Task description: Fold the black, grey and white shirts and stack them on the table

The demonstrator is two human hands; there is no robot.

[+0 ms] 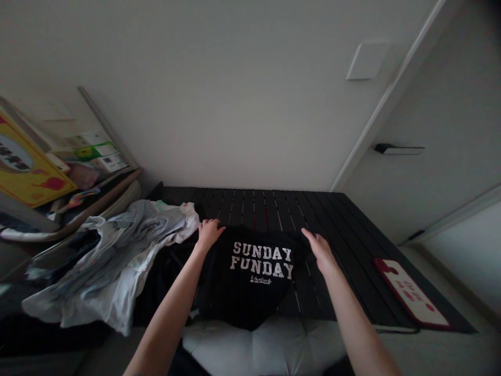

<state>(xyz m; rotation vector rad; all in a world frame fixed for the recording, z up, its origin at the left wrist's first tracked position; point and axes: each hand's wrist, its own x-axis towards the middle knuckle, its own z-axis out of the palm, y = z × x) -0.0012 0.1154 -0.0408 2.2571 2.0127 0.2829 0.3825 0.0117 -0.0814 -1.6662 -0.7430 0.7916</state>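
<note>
A black T-shirt point(254, 300) with white "SUNDAY FUNDAY" lettering is spread on a dark slatted table, its lower part hanging toward me over a grey cushioned seat. At the shirt's upper left edge, my left hand point(209, 233) is closed on the fabric, fingers bent over it. My right hand point(321, 250) is beside the upper right edge, thumb stretched out and apart from the fingers, which are partly hidden. Left of my left hand lies a heap of grey and white clothes point(129, 250), and dark fabric shows between the heap and the shirt.
The slatted table point(336, 219) stands against a pale wall. A white and red board point(410, 292) lies on its right end. The grey tufted seat point(266, 347) is in front of me. Boxes and a yellow panel point(35, 167) stand at left; a door handle point(399, 150) is at right.
</note>
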